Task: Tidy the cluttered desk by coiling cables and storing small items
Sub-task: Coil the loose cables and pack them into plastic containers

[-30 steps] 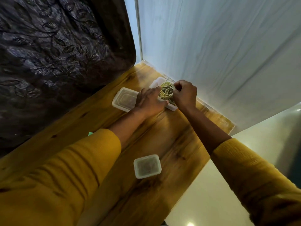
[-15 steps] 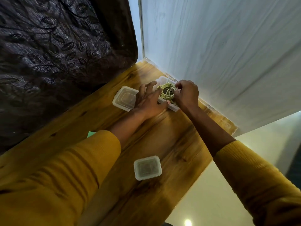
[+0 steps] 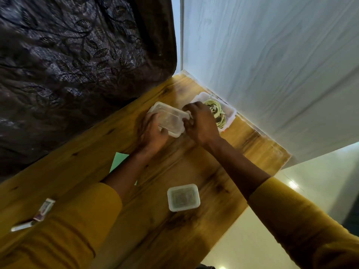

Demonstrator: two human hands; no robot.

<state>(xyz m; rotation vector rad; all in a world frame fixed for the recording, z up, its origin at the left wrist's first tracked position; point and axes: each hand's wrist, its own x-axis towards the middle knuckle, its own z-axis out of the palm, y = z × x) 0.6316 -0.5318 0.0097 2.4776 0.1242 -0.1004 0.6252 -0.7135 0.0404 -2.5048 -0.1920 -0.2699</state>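
A coiled yellow-green cable (image 3: 216,111) lies inside an open clear plastic box (image 3: 230,118) against the white wall. Just left of that box, both hands hold a clear plastic lid (image 3: 170,118), lifted a little off the wooden desk (image 3: 174,171). My left hand (image 3: 152,135) grips the lid's near left edge from below. My right hand (image 3: 200,121) pinches its right end and covers part of the box.
A small closed clear container (image 3: 183,197) sits near the desk's right edge. A green paper (image 3: 118,164) shows under my left forearm. A small packet (image 3: 43,209) and a white stick-like item (image 3: 22,226) lie at the near left. Dark patterned fabric (image 3: 77,65) hangs at the back left.
Both hands left the coiled cable in the box. They moved left and took hold of the clear lid, which has lifted off the desk.
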